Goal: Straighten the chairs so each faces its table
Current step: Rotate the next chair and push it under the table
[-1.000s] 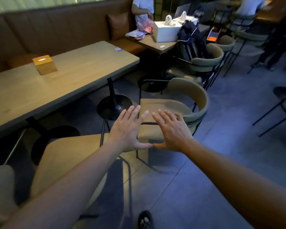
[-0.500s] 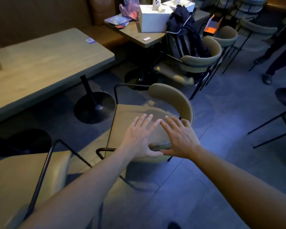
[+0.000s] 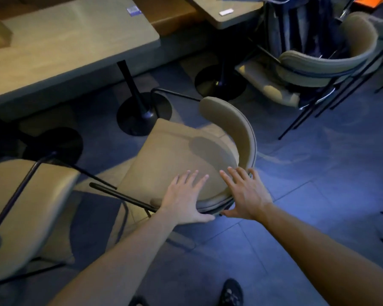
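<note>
A tan padded chair (image 3: 177,155) with a curved backrest and black metal frame stands angled on the floor before the long wooden table (image 3: 75,40). Its backrest wraps round the right and near side. My left hand (image 3: 186,197) lies on the near part of the backrest, fingers spread over the top and thumb along the outer rim. Just to its right, my right hand (image 3: 245,193) rests the same way where the backrest curves. Neither hand has curled round the rim.
A second tan chair (image 3: 31,206) stands at the left, its frame close to the first. A third chair (image 3: 318,65) with dark clothing on it sits top right at a smaller table (image 3: 230,16). Black pedestal bases (image 3: 142,115) stand under the tables. My shoe (image 3: 230,292) is below.
I have stepped closer and looked down. Both hands have come forward and down from the air above the chair onto its backrest.
</note>
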A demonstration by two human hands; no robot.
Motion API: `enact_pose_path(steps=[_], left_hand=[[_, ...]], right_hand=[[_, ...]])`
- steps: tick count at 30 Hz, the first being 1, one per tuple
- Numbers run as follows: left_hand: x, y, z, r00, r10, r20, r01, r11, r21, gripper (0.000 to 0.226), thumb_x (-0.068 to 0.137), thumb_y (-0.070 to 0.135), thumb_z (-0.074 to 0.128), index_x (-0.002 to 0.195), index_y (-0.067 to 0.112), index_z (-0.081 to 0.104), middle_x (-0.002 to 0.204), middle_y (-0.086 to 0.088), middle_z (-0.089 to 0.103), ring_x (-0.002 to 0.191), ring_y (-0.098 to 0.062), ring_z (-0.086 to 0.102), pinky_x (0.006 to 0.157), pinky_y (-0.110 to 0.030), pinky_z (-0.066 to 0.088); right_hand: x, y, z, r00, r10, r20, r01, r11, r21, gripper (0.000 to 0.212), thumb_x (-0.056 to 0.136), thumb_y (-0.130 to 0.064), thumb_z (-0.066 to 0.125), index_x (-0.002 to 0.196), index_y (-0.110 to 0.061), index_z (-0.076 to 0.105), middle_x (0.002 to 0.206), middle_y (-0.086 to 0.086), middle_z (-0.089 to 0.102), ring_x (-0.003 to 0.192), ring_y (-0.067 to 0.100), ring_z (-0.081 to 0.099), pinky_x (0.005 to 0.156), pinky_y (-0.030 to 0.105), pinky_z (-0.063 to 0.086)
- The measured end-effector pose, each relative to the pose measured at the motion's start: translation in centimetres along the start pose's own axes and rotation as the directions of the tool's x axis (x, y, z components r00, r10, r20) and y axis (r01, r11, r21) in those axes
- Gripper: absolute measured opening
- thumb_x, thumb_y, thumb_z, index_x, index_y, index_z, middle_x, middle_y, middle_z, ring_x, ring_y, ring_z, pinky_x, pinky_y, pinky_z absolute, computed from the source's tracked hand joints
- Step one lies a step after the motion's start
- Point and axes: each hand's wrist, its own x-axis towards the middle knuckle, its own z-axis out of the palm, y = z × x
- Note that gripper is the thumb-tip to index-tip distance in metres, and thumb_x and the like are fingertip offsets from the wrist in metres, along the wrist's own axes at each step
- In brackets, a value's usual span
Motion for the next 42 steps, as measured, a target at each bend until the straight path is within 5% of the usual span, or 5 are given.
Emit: enact_pose_path(steps=[5,9,18,30,42], left_hand=[[0.9,0.6,1.7,0.982,-0.159,0.099,0.170,0.979,-0.110,0.113,0.060,0.092,0.046,0.153,0.036,0.015,0.151,-0.005,0.038,0.130,-0.031,0.041,0.101,-0.049,0.040],[0.9,0.9,1.6,0.970,-0.224,0.091,0.234,0.965,-0.120,0.075,0.064,0.082,0.054,0.117,0.030,0.062,0.107,-0.001,0.069,0.100,-0.026,0.064,0.083,-0.034,0.050],[1.9,-0.2,1.1,0.970,-0.215,0.113,0.230,0.964,-0.134,0.059,0.059,0.073,0.053,0.086,0.023,0.070,0.078,0.001,0.067,0.079,-0.025,0.064,0.068,-0.029,0.046],[6.7,-6.4,-1.8,0.977,-0.181,0.109,0.194,0.974,-0.121,0.052,0.064,0.069,0.057,0.079,0.021,0.067,0.074,0.000,0.066,0.075,-0.026,0.063,0.064,-0.030,0.041],[11.8,-13.6,-4.6,0.979,-0.163,0.123,0.178,0.977,-0.119,0.048,0.066,0.066,0.058,0.078,0.020,0.067,0.067,0.002,0.061,0.065,-0.024,0.055,0.061,-0.030,0.045]], right_hand=[[1.2,1.2,2.3,0.995,-0.103,-0.006,0.102,0.994,-0.026,0.113,0.059,-0.080,0.060,0.146,-0.012,0.039,0.137,0.018,0.054,0.129,0.039,0.044,0.115,0.063,0.014],[2.8,1.5,2.8,0.982,-0.189,-0.006,0.188,0.981,-0.047,0.081,0.058,-0.077,0.059,0.110,-0.015,0.066,0.101,0.011,0.070,0.104,0.035,0.060,0.111,0.059,0.024],[4.9,2.0,1.8,0.978,-0.210,-0.004,0.208,0.968,-0.144,0.072,0.050,-0.085,0.061,0.072,-0.017,0.069,0.068,0.005,0.067,0.067,0.028,0.057,0.074,0.043,0.041],[12.9,2.2,-0.8,0.981,-0.191,-0.036,0.184,0.973,-0.141,0.069,0.047,-0.083,0.064,0.070,-0.019,0.069,0.066,0.004,0.067,0.064,0.028,0.057,0.072,0.043,0.043],[20.8,2.2,-4.6,0.983,-0.185,0.008,0.184,0.969,-0.166,0.078,0.060,-0.089,0.045,0.098,-0.024,0.068,0.100,0.002,0.071,0.095,0.028,0.059,0.090,0.045,0.036]])
